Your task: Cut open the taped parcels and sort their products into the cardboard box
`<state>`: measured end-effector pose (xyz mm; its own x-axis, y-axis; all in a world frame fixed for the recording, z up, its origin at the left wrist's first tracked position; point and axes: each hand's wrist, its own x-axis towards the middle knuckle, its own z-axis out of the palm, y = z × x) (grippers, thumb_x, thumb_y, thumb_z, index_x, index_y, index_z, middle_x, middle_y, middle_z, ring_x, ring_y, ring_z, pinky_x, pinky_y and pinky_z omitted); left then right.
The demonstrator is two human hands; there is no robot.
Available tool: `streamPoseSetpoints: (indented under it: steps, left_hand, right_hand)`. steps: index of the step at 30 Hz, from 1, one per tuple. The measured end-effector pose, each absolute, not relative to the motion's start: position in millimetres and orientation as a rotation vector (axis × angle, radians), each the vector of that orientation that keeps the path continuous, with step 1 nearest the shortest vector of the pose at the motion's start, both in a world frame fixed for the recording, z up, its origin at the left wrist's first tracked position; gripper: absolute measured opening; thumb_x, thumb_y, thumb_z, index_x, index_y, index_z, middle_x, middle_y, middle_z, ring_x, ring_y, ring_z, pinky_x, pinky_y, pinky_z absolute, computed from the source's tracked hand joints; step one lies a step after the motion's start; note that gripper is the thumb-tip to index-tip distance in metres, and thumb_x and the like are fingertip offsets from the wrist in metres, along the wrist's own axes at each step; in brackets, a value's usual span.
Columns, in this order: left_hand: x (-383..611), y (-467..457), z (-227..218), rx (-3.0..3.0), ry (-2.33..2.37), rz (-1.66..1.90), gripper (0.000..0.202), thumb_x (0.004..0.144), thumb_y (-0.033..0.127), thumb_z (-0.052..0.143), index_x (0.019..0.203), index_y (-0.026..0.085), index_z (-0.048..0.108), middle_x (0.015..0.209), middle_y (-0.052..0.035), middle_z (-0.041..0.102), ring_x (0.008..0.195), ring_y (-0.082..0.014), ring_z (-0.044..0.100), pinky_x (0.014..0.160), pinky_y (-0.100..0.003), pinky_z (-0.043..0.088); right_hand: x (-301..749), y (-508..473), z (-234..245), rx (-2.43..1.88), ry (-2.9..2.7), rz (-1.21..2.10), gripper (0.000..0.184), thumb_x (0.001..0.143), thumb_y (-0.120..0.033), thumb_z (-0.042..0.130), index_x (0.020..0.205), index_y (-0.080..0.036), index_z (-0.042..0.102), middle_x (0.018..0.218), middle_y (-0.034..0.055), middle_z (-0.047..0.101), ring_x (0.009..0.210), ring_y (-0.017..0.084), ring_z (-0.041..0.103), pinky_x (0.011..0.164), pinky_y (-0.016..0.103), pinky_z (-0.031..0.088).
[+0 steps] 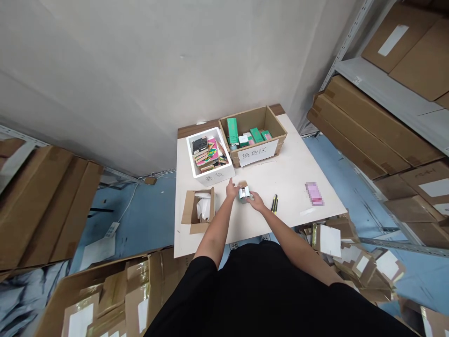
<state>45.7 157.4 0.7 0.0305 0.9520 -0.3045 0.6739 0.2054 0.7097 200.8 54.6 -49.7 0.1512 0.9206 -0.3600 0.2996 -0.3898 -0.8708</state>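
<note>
Both my hands meet over the middle of the white table. My left hand and my right hand together hold a small silvery-green box with brown cardboard just behind it. Fingers of both hands are curled on it. An open small cardboard box with white paper inside lies to the left of my left hand. A yellow-and-black utility knife lies right of my right hand.
A white bin of colourful packs and a brown carton of green boxes stand at the table's far side, both labelled. A pink item lies at right. Cartons crowd the floor and shelves all round.
</note>
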Motion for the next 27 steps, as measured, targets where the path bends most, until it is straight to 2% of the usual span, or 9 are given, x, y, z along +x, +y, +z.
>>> streamPoseSetpoints:
  steps: [4, 7, 9, 12, 16, 19, 21, 24, 27]
  left_hand:
    - [53, 143, -5, 1.661, 1.811, 0.538, 0.05, 0.09, 0.031, 0.075, 0.139, 0.022, 0.072, 0.163, -0.0155, 0.054, 0.145, -0.0348, 0.053, 0.118, -0.044, 0.044]
    - [51, 135, -9, 1.701, 1.59, 0.468, 0.032, 0.096, 0.033, 0.064, 0.122, 0.024, 0.081, 0.145, -0.0112, 0.071, 0.135, -0.0321, 0.063, 0.117, -0.045, 0.046]
    - [47, 132, -14, 1.664, 1.472, 0.471, 0.037, 0.096, 0.033, 0.064, 0.128, 0.025, 0.079, 0.135, -0.0082, 0.077, 0.128, -0.0289, 0.067, 0.116, -0.043, 0.048]
    - [41, 128, -27, 1.517, 1.408, 0.58, 0.045, 0.089, 0.031, 0.07, 0.132, 0.022, 0.077, 0.139, -0.0089, 0.075, 0.133, -0.0285, 0.065, 0.12, -0.045, 0.045]
    - [32, 128, -41, 1.27, 1.32, 0.674, 0.046, 0.088, 0.034, 0.064, 0.129, 0.016, 0.078, 0.146, -0.0143, 0.07, 0.138, -0.0302, 0.063, 0.122, -0.049, 0.044]
    - [20, 129, -46, 1.205, 1.24, 0.662, 0.054, 0.083, 0.036, 0.069, 0.132, 0.015, 0.078, 0.16, -0.0151, 0.058, 0.148, -0.0341, 0.054, 0.127, -0.052, 0.037]
    - [11, 129, -46, 1.246, 1.194, 0.574, 0.062, 0.079, 0.035, 0.072, 0.139, 0.018, 0.074, 0.167, -0.0127, 0.05, 0.156, -0.0355, 0.045, 0.131, -0.053, 0.031]
    - [-1, 127, -44, 1.466, 1.133, 0.398, 0.086, 0.07, 0.031, 0.081, 0.153, 0.024, 0.063, 0.173, -0.0089, 0.041, 0.162, -0.0349, 0.035, 0.133, -0.049, 0.026]
    - [-4, 125, -41, 1.632, 1.059, 0.348, 0.104, 0.061, 0.024, 0.088, 0.159, 0.023, 0.054, 0.171, -0.0106, 0.045, 0.157, -0.0354, 0.042, 0.131, -0.048, 0.033]
  right_hand:
    - [197, 67, -41, -1.857, -1.264, 1.061, 0.075, 0.082, -0.036, 0.074, 0.153, -0.023, 0.054, 0.152, 0.015, 0.058, 0.114, 0.03, 0.071, 0.105, 0.047, 0.057]
    - [191, 75, -34, -1.867, -1.405, 0.946, 0.079, 0.084, -0.03, 0.07, 0.16, -0.023, 0.047, 0.148, 0.0157, 0.06, 0.113, 0.03, 0.071, 0.105, 0.046, 0.057]
    - [190, 76, -31, -1.873, -1.439, 0.872, 0.075, 0.089, -0.028, 0.062, 0.162, -0.021, 0.044, 0.143, 0.0157, 0.063, 0.12, 0.031, 0.068, 0.106, 0.046, 0.056]
    - [194, 72, -30, -1.852, -1.436, 0.835, 0.068, 0.095, -0.023, 0.048, 0.163, -0.019, 0.043, 0.138, 0.0143, 0.066, 0.124, 0.029, 0.067, 0.108, 0.044, 0.055]
    - [201, 66, -29, -1.905, -1.513, 0.811, 0.053, 0.099, -0.02, 0.043, 0.148, -0.026, 0.063, 0.154, 0.0098, 0.058, 0.118, 0.025, 0.071, 0.104, 0.039, 0.057]
    - [200, 67, -26, -1.993, -1.629, 0.855, 0.041, 0.099, -0.021, 0.049, 0.13, -0.026, 0.076, 0.159, 0.0075, 0.055, 0.122, 0.025, 0.07, 0.109, 0.038, 0.054]
    - [197, 70, -22, -2.036, -1.692, 0.899, 0.037, 0.097, -0.026, 0.059, 0.129, -0.025, 0.076, 0.162, 0.009, 0.053, 0.131, 0.028, 0.065, 0.112, 0.039, 0.052]
    - [192, 75, -15, -2.09, -1.761, 0.957, 0.046, 0.087, -0.039, 0.079, 0.13, -0.024, 0.076, 0.171, 0.0114, 0.042, 0.144, 0.034, 0.054, 0.11, 0.042, 0.053]
    - [188, 84, -6, -2.171, -1.775, 0.975, 0.049, 0.077, -0.047, 0.089, 0.117, -0.021, 0.079, 0.176, 0.0118, 0.032, 0.153, 0.039, 0.041, 0.108, 0.043, 0.053]
